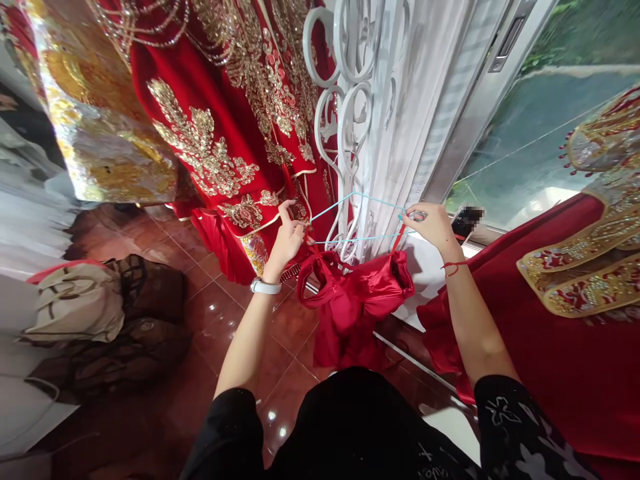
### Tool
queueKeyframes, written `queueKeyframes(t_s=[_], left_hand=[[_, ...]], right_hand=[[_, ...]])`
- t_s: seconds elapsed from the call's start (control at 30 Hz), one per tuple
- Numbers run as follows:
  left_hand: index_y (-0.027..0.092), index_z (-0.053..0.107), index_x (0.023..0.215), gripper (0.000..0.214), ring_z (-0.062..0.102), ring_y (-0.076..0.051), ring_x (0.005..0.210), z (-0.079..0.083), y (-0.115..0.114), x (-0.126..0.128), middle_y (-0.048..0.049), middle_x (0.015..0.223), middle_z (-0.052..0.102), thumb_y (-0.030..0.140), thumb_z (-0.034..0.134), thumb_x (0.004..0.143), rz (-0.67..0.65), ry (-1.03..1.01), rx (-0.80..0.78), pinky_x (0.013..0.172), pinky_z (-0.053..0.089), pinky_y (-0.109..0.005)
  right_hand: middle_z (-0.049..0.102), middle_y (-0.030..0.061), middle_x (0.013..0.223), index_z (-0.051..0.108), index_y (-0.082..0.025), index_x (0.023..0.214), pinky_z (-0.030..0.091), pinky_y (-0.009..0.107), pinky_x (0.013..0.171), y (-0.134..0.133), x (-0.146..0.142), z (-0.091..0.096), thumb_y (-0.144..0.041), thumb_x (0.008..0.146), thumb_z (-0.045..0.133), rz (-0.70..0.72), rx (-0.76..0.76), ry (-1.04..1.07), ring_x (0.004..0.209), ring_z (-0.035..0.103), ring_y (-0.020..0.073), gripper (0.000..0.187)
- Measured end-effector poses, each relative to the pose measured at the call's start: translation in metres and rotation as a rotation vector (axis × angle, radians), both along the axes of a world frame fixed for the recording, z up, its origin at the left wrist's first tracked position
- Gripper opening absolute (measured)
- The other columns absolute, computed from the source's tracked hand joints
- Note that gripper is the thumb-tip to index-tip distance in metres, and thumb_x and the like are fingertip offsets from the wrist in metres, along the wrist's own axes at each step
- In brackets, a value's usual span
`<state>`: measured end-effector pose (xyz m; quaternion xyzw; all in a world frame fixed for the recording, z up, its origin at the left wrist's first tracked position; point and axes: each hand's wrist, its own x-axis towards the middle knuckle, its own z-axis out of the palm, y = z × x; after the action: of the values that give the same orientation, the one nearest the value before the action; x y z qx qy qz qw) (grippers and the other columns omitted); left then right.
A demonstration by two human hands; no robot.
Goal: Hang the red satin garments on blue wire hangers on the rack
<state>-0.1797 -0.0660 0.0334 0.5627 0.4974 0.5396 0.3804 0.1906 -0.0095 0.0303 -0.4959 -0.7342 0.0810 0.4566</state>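
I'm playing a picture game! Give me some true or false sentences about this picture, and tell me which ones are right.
The left hand wears a white watch. True.

The red satin garment lies flat on the floor. False: it hangs in the air between the hands, below a light-blue hanger.

The right hand has a red string around its wrist. True.

The floor is green carpet. False: it is shiny reddish-brown tile.
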Motion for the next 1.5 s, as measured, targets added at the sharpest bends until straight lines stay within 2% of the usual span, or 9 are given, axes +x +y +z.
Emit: queueKeyframes(t_s=[0.27,0.4,0.5,0.67,0.83,1.0,1.17,1.3,1.5], left_hand=[[0.023,0.044,0.141,0.057,0.069,-0.02,0.099,-0.046,-0.049,-0.038,-0.0128,0.131,0.061,0.017,0.055,0.085,0.237,0.295,0.214,0.085,0.061,-0.034],[0.02,0.062,0.112,0.025,0.069,-0.025,0.107,-0.089,-0.077,-0.039,-0.0105,0.11,0.072,0.024,0.053,0.09,-0.107,0.683,0.116,0.1,0.055,-0.043],[0.021,0.067,0.089,0.018,0.07,-0.028,0.106,-0.104,-0.083,-0.043,-0.0107,0.101,0.076,0.032,0.053,0.092,-0.34,0.922,-0.004,0.108,0.05,-0.049],[0.022,0.063,0.08,0.019,0.067,-0.023,0.079,-0.085,-0.081,-0.055,-0.0028,0.08,0.07,0.039,0.062,0.087,-0.424,1.013,0.02,0.106,0.048,-0.047],[0.021,0.061,0.085,0.008,0.065,-0.022,0.084,-0.066,-0.075,-0.058,-0.0051,0.089,0.066,0.029,0.059,0.086,-0.257,0.87,0.165,0.083,0.053,-0.036],[0.021,0.066,0.097,0.016,0.065,-0.02,0.082,-0.082,-0.061,-0.065,-0.0053,0.092,0.065,0.031,0.062,0.086,0.167,0.6,0.231,0.083,0.056,-0.036],[0.02,0.065,0.11,0.042,0.071,-0.019,0.07,-0.096,-0.046,-0.074,-0.0032,0.079,0.071,0.053,0.069,0.085,0.263,0.143,0.108,0.067,0.059,-0.033],[0.02,0.062,0.129,0.064,0.078,-0.023,0.084,-0.075,-0.031,-0.072,-0.0082,0.097,0.077,0.061,0.076,0.082,0.304,0.034,0.216,0.076,0.065,-0.037],[0.024,0.048,0.154,0.068,0.077,-0.022,0.097,-0.032,-0.009,-0.03,-0.0101,0.118,0.076,0.042,0.07,0.093,0.197,0.31,0.386,0.093,0.063,-0.039]], right_hand=[[0.071,0.0072,0.092,0.078,-0.022,0.093,0.052,0.043,0.091,0.006,-0.013,-0.017,-0.028,0.083,0.071,-0.089,0.154,-0.041,0.092,0.065,0.0265,0.014],[0.066,0.0114,0.115,0.076,-0.023,0.112,0.05,0.05,0.104,-0.016,-0.043,-0.027,-0.018,0.085,0.064,-0.221,0.339,0.093,0.114,0.06,0.0301,0.03],[0.068,0.0098,0.107,0.075,-0.023,0.104,0.052,0.048,0.104,-0.036,-0.084,-0.036,-0.012,0.088,0.057,-0.116,0.335,0.132,0.109,0.063,0.0283,0.027],[0.074,0.0094,0.127,0.073,-0.023,0.124,0.047,0.046,0.115,-0.046,-0.173,-0.053,-0.012,0.093,0.06,0.307,0.063,-0.042,0.124,0.065,0.0267,0.036],[0.076,0.0081,0.132,0.069,-0.024,0.136,0.02,0.06,0.13,-0.038,-0.23,-0.06,-0.024,0.1,0.065,0.317,-0.149,-0.045,0.126,0.067,0.0278,0.036],[0.082,0.0024,0.112,0.078,-0.027,0.107,0.022,0.058,0.127,-0.039,-0.237,-0.063,-0.03,0.102,0.065,0.228,-0.206,0.071,0.109,0.072,0.0248,0.014],[0.083,0.003,0.111,0.08,-0.026,0.103,0.027,0.051,0.123,-0.042,-0.233,-0.069,-0.031,0.102,0.064,0.179,-0.188,0.072,0.104,0.072,0.0242,0.016],[0.083,0.0029,0.109,0.08,-0.027,0.104,0.024,0.051,0.123,-0.044,-0.233,-0.07,-0.033,0.102,0.064,0.178,-0.195,0.046,0.102,0.071,0.0244,0.017],[0.082,0.003,0.115,0.08,-0.025,0.107,0.024,0.05,0.123,-0.049,-0.233,-0.066,-0.028,0.102,0.063,0.17,-0.205,0.045,0.108,0.071,0.0247,0.017]])
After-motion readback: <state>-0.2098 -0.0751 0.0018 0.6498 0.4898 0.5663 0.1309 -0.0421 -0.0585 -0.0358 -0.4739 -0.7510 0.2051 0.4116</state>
